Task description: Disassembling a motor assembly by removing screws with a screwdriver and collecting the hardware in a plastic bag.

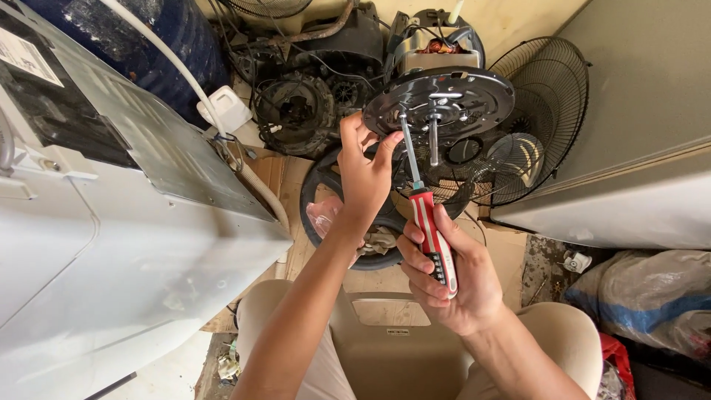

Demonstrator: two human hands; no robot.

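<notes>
The right hand [452, 278] has its fingers [416, 261] wrapped tight around the red-and-white plastic handle of a screwdriver [433, 241], whose steel shaft runs up to the face of a round, perforated dark metal motor plate [474, 92]. The left hand [363, 174] grips the left rim of that plate, fingers curled over the edge and thumb pressed near the screwdriver's tip. The plate is held up in front of the person, above their knees, with a steel spindle [434, 137] sticking out of its centre. Behind it lies a black wire fan guard [552, 111]. A white appliance casing [111, 244] stands to the left.
</notes>
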